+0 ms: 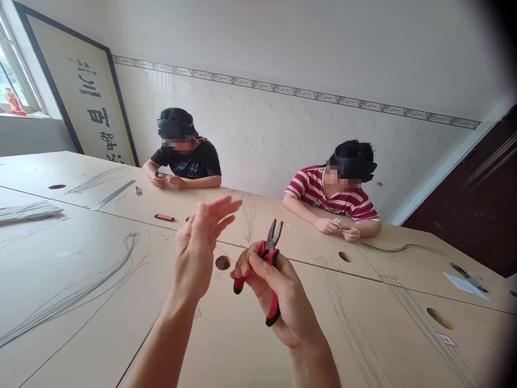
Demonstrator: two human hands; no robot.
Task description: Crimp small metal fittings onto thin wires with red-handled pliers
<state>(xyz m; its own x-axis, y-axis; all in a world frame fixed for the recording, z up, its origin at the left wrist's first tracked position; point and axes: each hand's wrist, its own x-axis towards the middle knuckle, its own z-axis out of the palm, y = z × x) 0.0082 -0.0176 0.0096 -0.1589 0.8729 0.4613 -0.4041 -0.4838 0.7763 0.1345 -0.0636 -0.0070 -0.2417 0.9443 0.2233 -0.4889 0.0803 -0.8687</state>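
Note:
Red-and-black handled pliers (271, 253) are in my right hand (278, 283), jaws parted and pointing up and away from me. The thumb and forefinger of that hand come together near the pivot; a tiny light-coloured bit seems to show at the fingertips, too small to name. My left hand (204, 242) is raised over the table just left of the pliers, fingers stretched out, holding nothing. Below and to the left of it lies a bundle of thin grey wires (109, 275) with small pieces at the far end.
Across the table (226, 345) sit two people, one in a black shirt (189, 159), one in a striped shirt (323, 188). More wires (355, 328) lie at right. A metal ruler (115, 195), a black-and-red box (164, 217), a pen (468, 277) and round holes (223, 263) dot the tabletop.

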